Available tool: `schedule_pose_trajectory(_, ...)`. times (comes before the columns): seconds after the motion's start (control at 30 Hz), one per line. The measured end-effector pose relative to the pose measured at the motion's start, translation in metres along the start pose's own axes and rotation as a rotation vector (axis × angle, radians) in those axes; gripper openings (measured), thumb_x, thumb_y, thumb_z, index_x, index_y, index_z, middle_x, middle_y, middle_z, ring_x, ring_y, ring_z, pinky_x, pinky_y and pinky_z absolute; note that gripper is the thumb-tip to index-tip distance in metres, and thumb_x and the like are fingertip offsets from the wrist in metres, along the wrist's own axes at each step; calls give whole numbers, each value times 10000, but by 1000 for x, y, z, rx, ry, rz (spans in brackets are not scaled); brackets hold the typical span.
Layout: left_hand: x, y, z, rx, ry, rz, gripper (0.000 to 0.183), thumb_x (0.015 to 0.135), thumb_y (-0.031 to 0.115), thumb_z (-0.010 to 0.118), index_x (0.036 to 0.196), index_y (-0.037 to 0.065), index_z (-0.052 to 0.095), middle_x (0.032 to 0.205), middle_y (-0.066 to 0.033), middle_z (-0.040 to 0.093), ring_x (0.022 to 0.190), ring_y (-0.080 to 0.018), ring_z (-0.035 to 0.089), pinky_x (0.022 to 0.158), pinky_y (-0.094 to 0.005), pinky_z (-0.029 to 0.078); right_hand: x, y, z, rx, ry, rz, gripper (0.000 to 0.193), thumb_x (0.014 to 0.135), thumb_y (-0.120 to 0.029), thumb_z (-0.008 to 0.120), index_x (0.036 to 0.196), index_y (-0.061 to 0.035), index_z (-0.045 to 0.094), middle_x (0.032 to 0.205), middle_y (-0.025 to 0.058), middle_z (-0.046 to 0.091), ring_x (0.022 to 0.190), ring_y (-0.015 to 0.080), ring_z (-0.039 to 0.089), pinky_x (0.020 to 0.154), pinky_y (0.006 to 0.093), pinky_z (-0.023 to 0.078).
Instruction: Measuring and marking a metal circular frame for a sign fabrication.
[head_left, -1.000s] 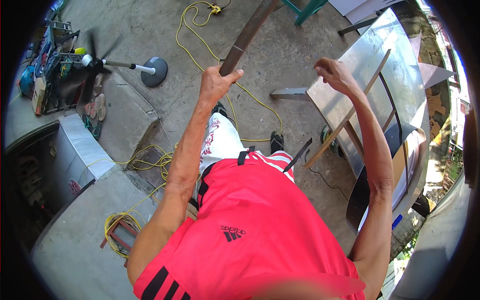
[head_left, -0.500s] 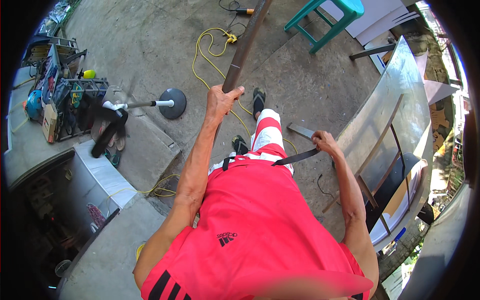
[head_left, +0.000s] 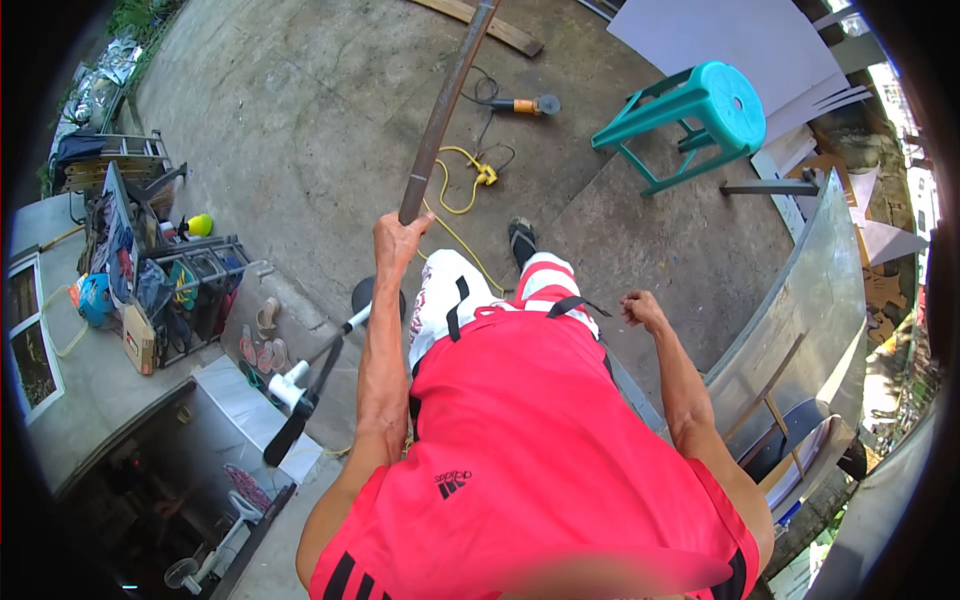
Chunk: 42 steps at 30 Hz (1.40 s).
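Note:
My left hand [head_left: 400, 238] is wrapped round a long brown metal bar [head_left: 440, 135], which slants up and away past the top of the view. A pale mark crosses the bar a little above the grip. To the right of my legs hangs my right hand [head_left: 642, 308], its fingers curled in with nothing seen in them. A black strap [head_left: 572, 306] at my waist ends short of that hand. Below it, partly hidden by my red shirt, a grey metal piece [head_left: 632, 392] lies low beside me.
An angle grinder [head_left: 522, 106] lies ahead with a yellow cord [head_left: 457, 208] trailing toward my feet. A teal stool [head_left: 738, 108] and a curved metal sheet [head_left: 800, 300] stand to the right. Beyond lies a wooden plank [head_left: 490, 26]. A loaded rack [head_left: 200, 285] stands left.
My right hand has come off the black strap and moved up slightly, away from it. My left hand and the bar have shifted left and lower. The view has swung, showing the whole grinder.

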<state>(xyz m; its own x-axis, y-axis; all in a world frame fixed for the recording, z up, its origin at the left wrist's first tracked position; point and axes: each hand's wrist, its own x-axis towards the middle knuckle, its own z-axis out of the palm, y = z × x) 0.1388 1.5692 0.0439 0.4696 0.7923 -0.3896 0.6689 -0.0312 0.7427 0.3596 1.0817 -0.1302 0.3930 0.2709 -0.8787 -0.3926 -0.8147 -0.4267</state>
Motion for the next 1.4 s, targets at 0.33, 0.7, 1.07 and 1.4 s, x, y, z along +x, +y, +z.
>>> schedule_pose_trajectory(0.33,289,44,-87,235,-131,35,374,753,303,814,676,-37,677,533,-86,567,497,-181,559,495,-381,428,76,-277,-12,208,248,-190,192,968,-126,552,1067,1,657,769,38,645,580,107,595,480,264,465)
schedule_pose_trajectory(0.7,664,137,-154,759,-491,338,402,755,349,805,839,-39,742,718,-216,691,696,-343,699,668,-452,515,105,-449,189,499,323,94,219,953,-139,573,1096,6,652,789,47,650,582,115,594,493,261,475)
schedule_pose_trajectory(1.07,871,264,-88,1169,-743,624,404,760,361,809,929,-2,759,823,-214,715,787,-375,703,720,-479,527,209,-574,249,762,253,226,210,969,-128,570,1109,8,644,783,49,651,588,112,595,495,270,469)
schedule_pose_trajectory(1.4,1030,251,57,1316,-1032,695,441,756,401,813,878,-17,746,810,-228,703,769,-385,689,713,-466,521,337,-609,203,709,389,275,196,971,-120,551,1074,4,662,770,44,647,602,114,592,504,284,464)
